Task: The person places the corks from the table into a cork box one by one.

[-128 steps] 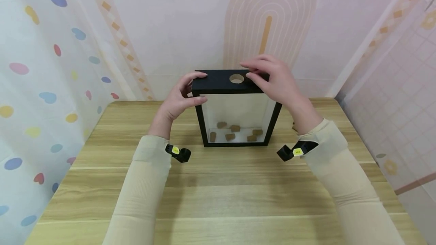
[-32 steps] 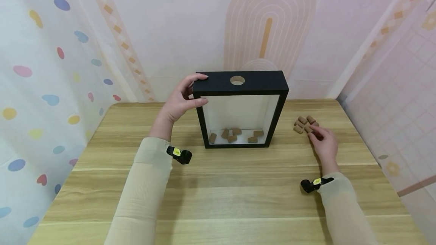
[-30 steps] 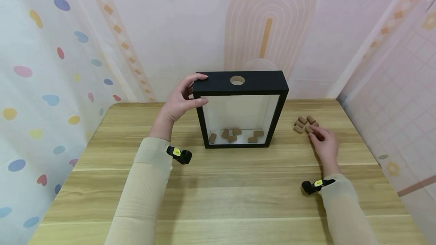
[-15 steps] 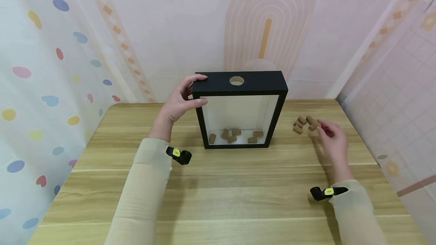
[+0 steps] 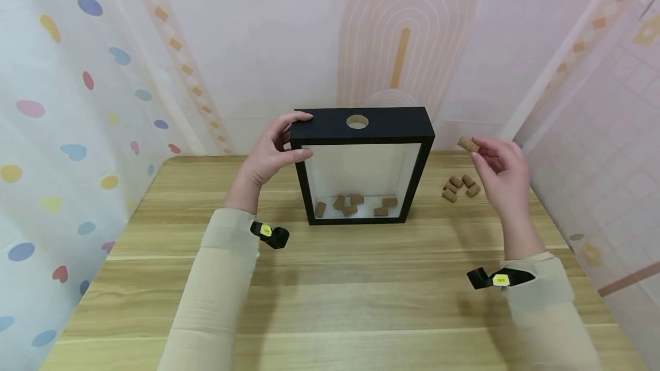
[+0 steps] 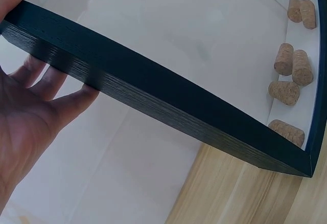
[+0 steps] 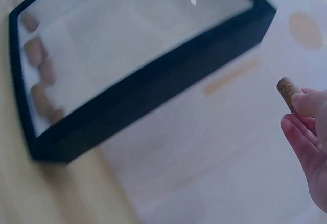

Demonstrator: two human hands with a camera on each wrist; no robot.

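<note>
At the far centre: black rectangular glass-fronted frame box [image 5: 362, 165], upright, corks inside.
Left hand [image 5: 268, 153]: fingers curled round the box's top left corner.
Right hand [image 5: 502, 179]: small brown cork [image 5: 467, 143] pinched, raised right of the box.

Left wrist camera's yellow sticker [image 5: 266, 231]: marks too small to read
Right wrist camera's yellow sticker [image 5: 498, 280]: marks too small to read
Other readable text: none

Staged recording booth, patterned fabric backdrops [image 5: 77, 102], wooden table [image 5: 330, 291]
</note>
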